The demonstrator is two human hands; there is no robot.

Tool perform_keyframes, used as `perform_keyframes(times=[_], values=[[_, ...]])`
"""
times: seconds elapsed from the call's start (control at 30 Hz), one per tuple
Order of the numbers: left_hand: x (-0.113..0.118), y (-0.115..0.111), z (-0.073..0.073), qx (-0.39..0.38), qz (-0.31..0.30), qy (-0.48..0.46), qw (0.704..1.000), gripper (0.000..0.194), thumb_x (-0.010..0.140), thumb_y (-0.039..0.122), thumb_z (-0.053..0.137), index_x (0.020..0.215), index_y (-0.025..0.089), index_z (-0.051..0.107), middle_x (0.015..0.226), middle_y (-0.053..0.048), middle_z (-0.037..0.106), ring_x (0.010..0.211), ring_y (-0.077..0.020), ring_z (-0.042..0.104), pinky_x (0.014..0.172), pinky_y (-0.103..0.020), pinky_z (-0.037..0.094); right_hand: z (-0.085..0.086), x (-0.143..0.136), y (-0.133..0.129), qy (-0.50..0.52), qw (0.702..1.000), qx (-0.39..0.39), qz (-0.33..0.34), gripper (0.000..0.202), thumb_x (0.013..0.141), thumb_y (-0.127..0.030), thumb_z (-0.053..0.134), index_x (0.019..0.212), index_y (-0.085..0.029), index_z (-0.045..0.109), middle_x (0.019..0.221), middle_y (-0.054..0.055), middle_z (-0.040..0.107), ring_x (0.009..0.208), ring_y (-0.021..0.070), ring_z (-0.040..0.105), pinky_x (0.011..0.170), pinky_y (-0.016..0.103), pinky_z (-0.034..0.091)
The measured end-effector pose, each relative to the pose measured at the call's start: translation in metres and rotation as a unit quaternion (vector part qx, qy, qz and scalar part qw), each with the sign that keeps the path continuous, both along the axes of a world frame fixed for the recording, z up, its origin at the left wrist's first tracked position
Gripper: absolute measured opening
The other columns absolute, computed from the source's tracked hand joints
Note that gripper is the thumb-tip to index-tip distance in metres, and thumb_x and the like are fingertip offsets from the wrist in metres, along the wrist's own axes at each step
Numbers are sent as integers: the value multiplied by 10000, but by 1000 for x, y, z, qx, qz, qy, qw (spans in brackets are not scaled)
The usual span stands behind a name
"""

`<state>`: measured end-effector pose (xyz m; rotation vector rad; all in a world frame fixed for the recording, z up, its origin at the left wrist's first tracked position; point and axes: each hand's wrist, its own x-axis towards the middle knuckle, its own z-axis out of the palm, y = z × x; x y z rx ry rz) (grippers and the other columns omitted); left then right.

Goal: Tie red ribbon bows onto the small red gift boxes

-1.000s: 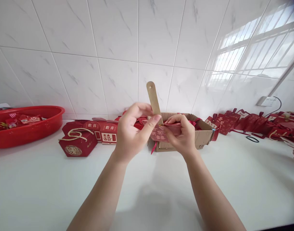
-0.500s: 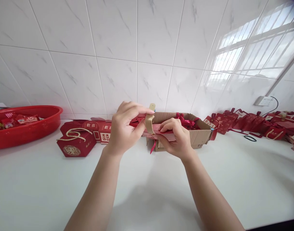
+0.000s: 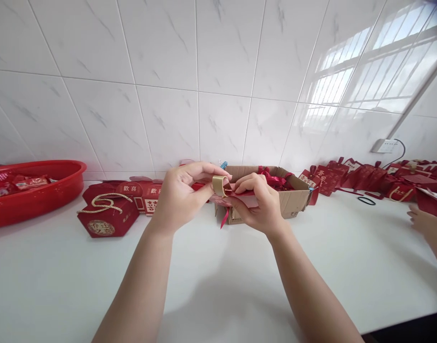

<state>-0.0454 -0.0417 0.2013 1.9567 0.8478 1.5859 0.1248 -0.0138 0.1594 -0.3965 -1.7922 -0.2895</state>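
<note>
Both my hands are raised over the white table at the middle of the view, working on one flat red cardboard piece (image 3: pixel 249 200). My left hand (image 3: pixel 180 200) is closed in a pinch on a gold strip (image 3: pixel 217 184), which bends into a small loop at the cardboard piece. From the other side my right hand (image 3: pixel 259 202) grips the red piece between thumb and fingers. Its far part is hidden behind my hands. Just behind stands an open brown cardboard box (image 3: pixel 293 204) holding dark red ribbon (image 3: pixel 271 180).
A red gift box with a rope handle (image 3: pixel 109 220) stands on the left, near a red plastic basin (image 3: pixel 43 200) of packets. Several red bags and boxes (image 3: pixel 332 178) line the right back, by a black ring (image 3: pixel 366 201). Another person's hand (image 3: pixel 427 226) holds a red box (image 3: pixel 431 202).
The gold strip stood up with its end free; now it is curled down into a loop. At the right, another person's hand has come further into view with a red box.
</note>
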Motion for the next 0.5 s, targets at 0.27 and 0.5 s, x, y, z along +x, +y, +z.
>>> perform_keyframes(times=[0.27, 0.5], values=[[-3, -1, 3, 16, -15, 11, 1000, 93, 761, 191, 681, 812, 257, 722, 880, -24, 722, 813, -210, 687, 683, -338, 609, 1, 2, -1, 7, 1000, 1, -4, 195, 808, -163, 615, 864, -252, 451, 759, -7, 604, 697, 164, 613, 650, 331, 445], [-6, 0, 1, 24, -7, 24, 999, 96, 762, 204, 685, 821, 271, 721, 864, -26, 708, 788, -200, 677, 710, -350, 587, 2, 3, -1, 15, 1000, 4, 13, 205, 796, -156, 631, 869, -251, 466, 764, -7, 608, 705, 163, 603, 663, 335, 453]])
